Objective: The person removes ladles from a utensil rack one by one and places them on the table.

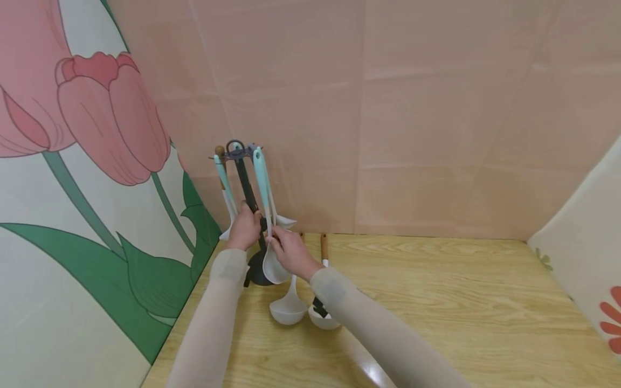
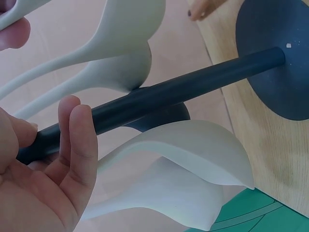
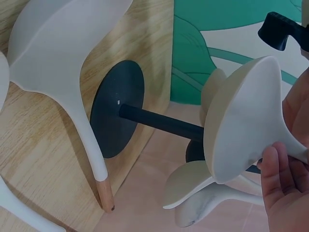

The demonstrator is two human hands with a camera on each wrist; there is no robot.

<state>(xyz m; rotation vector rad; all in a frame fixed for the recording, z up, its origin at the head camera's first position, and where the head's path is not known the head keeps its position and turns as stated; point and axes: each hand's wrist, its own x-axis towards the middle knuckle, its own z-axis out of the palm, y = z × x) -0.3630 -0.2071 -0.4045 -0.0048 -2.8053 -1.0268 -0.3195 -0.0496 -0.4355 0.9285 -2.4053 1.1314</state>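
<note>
A black utensil stand (image 1: 246, 186) with a round base (image 1: 259, 275) stands at the back left of the table. My left hand (image 1: 245, 229) grips its upright pole; the left wrist view shows the fingers curled round the pole (image 2: 188, 92). My right hand (image 1: 292, 252) pinches the pale stem of a ladle with a mint handle (image 1: 262, 180), whose top is at the rack. The right wrist view shows that ladle's white bowl (image 3: 246, 121) facing the camera. Other white-headed utensils (image 2: 193, 150) hang around the pole, some with mint handles.
Two white ladles lie on the wooden table (image 1: 461, 302), one ladle (image 1: 288, 311) in front of the stand, another ladle (image 1: 317, 320) partly behind the right wrist, near a wooden handle (image 1: 324, 248). A tulip-patterned wall (image 1: 111, 118) borders the left side, a pinkish sheet (image 1: 412, 134) the back.
</note>
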